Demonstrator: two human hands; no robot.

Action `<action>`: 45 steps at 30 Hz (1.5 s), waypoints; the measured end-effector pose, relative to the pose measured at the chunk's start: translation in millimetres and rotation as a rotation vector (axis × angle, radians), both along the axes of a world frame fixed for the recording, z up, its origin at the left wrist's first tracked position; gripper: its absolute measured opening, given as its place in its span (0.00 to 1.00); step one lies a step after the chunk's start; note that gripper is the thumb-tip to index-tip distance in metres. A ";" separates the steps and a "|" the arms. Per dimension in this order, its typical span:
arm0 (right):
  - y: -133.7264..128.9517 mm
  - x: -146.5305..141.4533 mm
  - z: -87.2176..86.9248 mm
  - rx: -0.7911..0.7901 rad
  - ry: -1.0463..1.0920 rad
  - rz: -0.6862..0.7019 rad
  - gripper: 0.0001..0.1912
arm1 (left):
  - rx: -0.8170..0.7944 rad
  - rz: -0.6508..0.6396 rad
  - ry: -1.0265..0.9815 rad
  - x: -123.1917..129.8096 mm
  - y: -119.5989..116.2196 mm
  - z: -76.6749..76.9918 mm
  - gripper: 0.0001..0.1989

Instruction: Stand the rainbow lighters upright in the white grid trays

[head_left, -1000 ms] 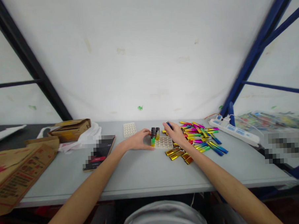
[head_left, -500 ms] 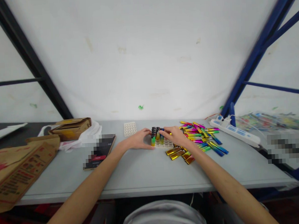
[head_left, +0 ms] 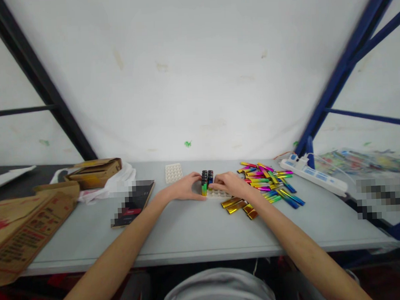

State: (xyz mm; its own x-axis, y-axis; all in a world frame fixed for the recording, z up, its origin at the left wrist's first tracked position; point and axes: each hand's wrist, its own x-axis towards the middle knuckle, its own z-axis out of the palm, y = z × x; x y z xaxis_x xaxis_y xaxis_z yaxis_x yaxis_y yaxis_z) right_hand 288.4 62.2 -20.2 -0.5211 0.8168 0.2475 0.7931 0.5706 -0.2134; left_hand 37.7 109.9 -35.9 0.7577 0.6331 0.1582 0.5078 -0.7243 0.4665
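A pale moulded tray (head_left: 222,194) with rows of round pockets lies in front of me. Upright in its left part stand several shiny lighters (head_left: 204,188) with black tops, in green, yellow and blue. My left hand (head_left: 186,188) curves around the tray's left end, thumb at the front corner and fingers at the back. Over the tray, right of the standing lighters, my right hand (head_left: 228,184) has its fingers curled together. Its fingertips are beside a blue lighter (head_left: 210,179); whatever they pinch is hidden. Right of the tray spreads a loose pile of metallic-coloured lighters (head_left: 267,182).
A second pale tray (head_left: 173,173) lies behind my left hand. Further left are a dark flat box (head_left: 140,197), an open cardboard box (head_left: 95,174) on a white plastic bag (head_left: 126,177), and a brown carton (head_left: 40,223). A white power strip (head_left: 317,178) lies at the right.
My right hand has shifted slightly left and its fingers have curled in. The gold lighters seen by its fingertips are out of sight now, and a blue one shows there. My left hand stays put.
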 end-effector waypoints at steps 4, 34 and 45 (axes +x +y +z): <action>14.0 23.4 -2.4 0.099 0.063 -0.045 0.28 | -0.012 0.003 0.003 -0.4 0.9 0.3 0.39; 66.4 126.6 -33.4 -0.054 -0.139 -0.632 0.13 | -0.013 0.008 0.041 0.4 -1.9 2.8 0.39; 52.4 82.1 -22.1 0.164 0.516 -0.456 0.19 | -0.014 -0.003 0.016 -1.1 1.0 -1.1 0.40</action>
